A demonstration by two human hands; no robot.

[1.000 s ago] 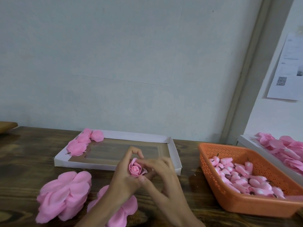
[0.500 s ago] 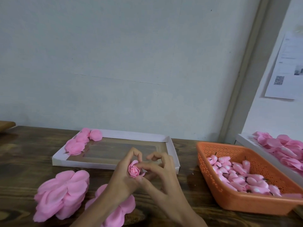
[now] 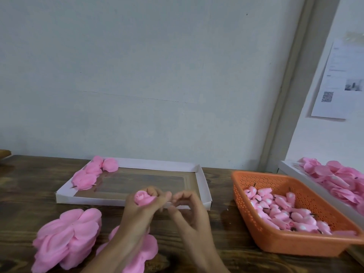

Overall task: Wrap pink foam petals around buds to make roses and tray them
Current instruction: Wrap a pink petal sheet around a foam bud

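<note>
While crossing from the left edge, first meet a heaped pile of pink foam petals at lower left, lying on the dark wooden table. Just right of it, a second petal pile, partly hidden under the left forearm. Above these, left of centre, a shallow white tray with a see-through bottom; in its upper-left corner, a small cluster of finished roses, touching one another. Near bottom centre, in front of the tray's near wall, the left hand, fingers and thumb curled round the base of a pink rose, bloom facing up above the knuckles. Just beside it to the right, the right hand, forefinger bent toward the thumb in a loop, fingertips close to the left hand's fingertips; blurred, so cannot tell whether pinching anything. Further right, at lower right, an orange perforated basket on the table, holding a heap of pink buds with short dark stems. At the right edge, behind the basket, a second white tray filled with more pink roses and petals. At upper right, a printed sheet stuck on the wall, bearing a square code; print too small to read.
</note>
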